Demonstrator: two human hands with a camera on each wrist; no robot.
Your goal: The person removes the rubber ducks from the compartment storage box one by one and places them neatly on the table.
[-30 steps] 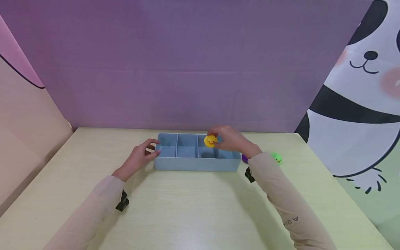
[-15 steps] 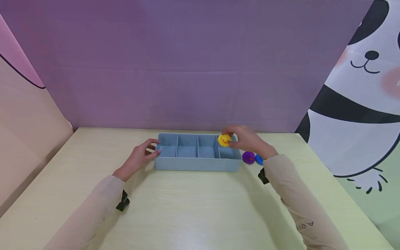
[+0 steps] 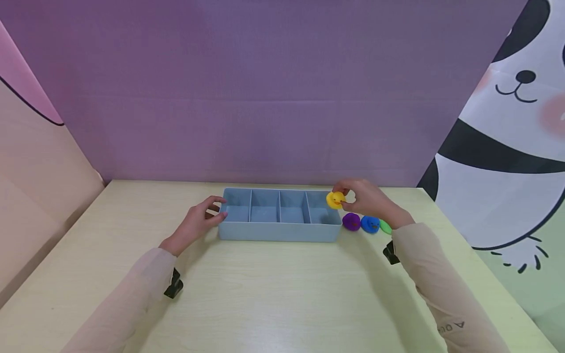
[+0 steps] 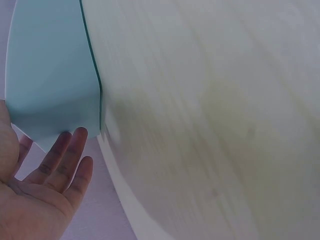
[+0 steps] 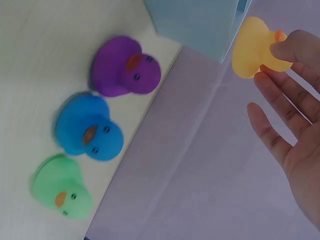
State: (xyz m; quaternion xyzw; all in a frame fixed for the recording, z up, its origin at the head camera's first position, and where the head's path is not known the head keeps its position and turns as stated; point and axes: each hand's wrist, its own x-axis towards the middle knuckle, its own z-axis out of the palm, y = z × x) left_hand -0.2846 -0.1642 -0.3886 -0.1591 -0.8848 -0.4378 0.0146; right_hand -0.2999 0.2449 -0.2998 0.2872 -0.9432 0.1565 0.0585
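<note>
A pale blue box (image 3: 278, 232) with several compartments in a row stands near the back of the table. My left hand (image 3: 199, 219) is at its left end, thumb and forefinger at the rim; in the left wrist view the other fingers (image 4: 60, 165) extend loosely by the end wall. My right hand (image 3: 368, 201) pinches a yellow rubber duck (image 3: 334, 200) between thumb and fingers, raised at the box's right end. In the right wrist view the duck (image 5: 250, 47) overlaps the box corner, its orange beak beside the thumb.
Right of the box, a purple rubber duck (image 3: 351, 221), a blue one (image 3: 370, 224) and a green one (image 3: 385, 226) sit in a row, the green partly hidden by the right wrist. A purple backdrop (image 3: 265, 98) rises behind the table (image 3: 265, 294).
My right hand has carried the yellow duck rightward, from over the third compartment to the box's right end. The purple and blue ducks have come into view. The left hand stays put.
</note>
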